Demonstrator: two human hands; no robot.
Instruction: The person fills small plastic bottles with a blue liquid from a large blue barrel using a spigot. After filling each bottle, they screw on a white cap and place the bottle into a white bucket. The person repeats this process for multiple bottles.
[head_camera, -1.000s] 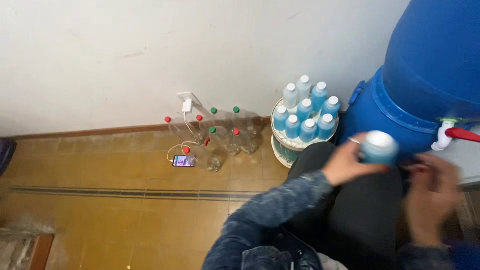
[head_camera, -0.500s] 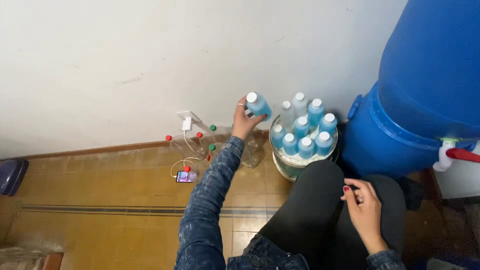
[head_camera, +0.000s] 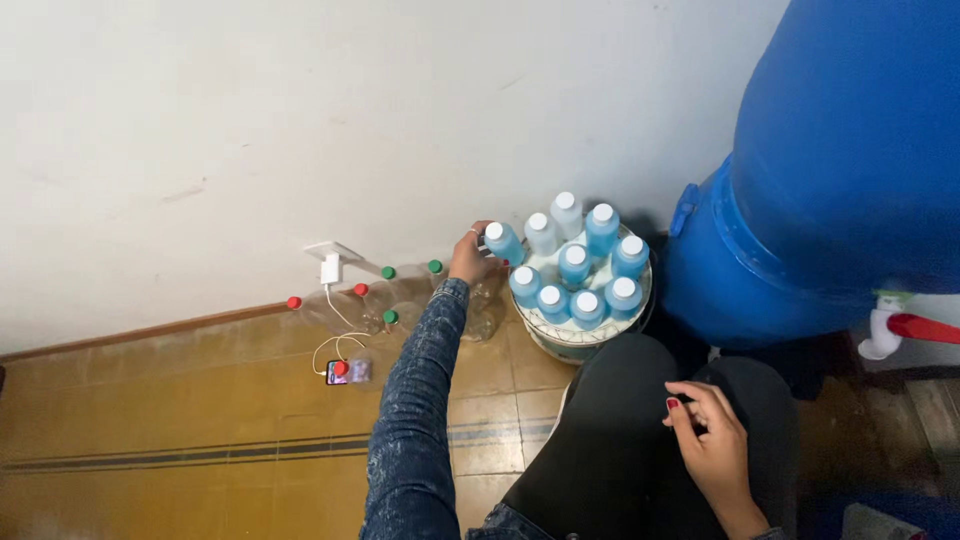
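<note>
My left hand (head_camera: 468, 258) reaches out to the wall and grips a small bottle of blue liquid with a white cap (head_camera: 502, 243). The bottle stands at the left edge of a round white bucket top (head_camera: 560, 335) that carries several similar blue bottles (head_camera: 590, 270). My right hand (head_camera: 712, 440) rests on my black-clad knee, fingers loosely apart, holding nothing. My left sleeve is dark patterned denim.
A large blue barrel (head_camera: 840, 170) with a white and red tap (head_camera: 900, 328) fills the right. Several empty clear bottles with red and green caps (head_camera: 375, 300) lie along the wall. A phone (head_camera: 345, 372) charges by a white cable from a wall plug (head_camera: 330, 268). Floor is ochre tile.
My left hand carried the blue bottle from near the barrel's tap over to the wall and lowered it onto the bucket top's left edge. My right hand dropped to my knee.
</note>
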